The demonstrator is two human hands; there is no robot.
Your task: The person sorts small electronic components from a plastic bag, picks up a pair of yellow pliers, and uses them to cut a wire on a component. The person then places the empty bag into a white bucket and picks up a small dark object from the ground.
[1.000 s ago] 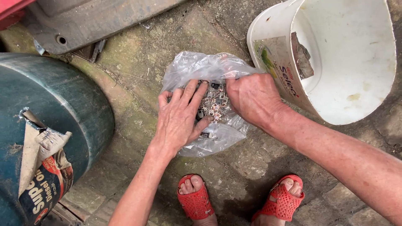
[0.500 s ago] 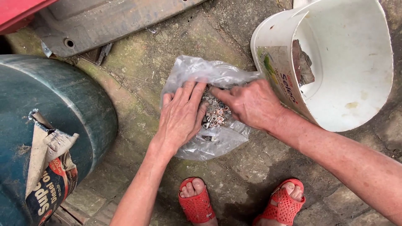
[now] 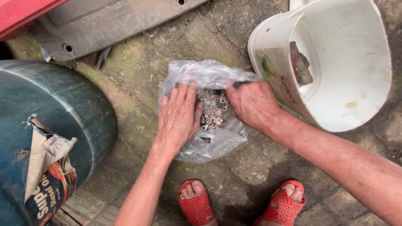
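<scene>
My left hand [image 3: 179, 119] lies flat, fingers spread, palm down on the clear plastic bag [image 3: 209, 144], its thumb edge against the heap of small metal scraps [image 3: 213, 111] in the bag's mouth. My right hand [image 3: 253, 104] is on the other side of the heap, fingers curled down into the bag; I cannot tell whether they pinch plastic or scraps, since the knuckles cover the tips. The scraps are too small and tangled to tell apart, some coppery, some grey.

The bag rests on mossy, stained paving stones [image 3: 138, 75]. Just beside my right hand a white plastic bucket [image 3: 356, 75] lies tipped on its side, a dark lump stuck to its inner wall, its rim cut off at the top. To my left stands a dark green drum [image 3: 54, 113] with a torn paper label, partly out of view. Below, my toes in red sandals [image 3: 196, 205].
</scene>
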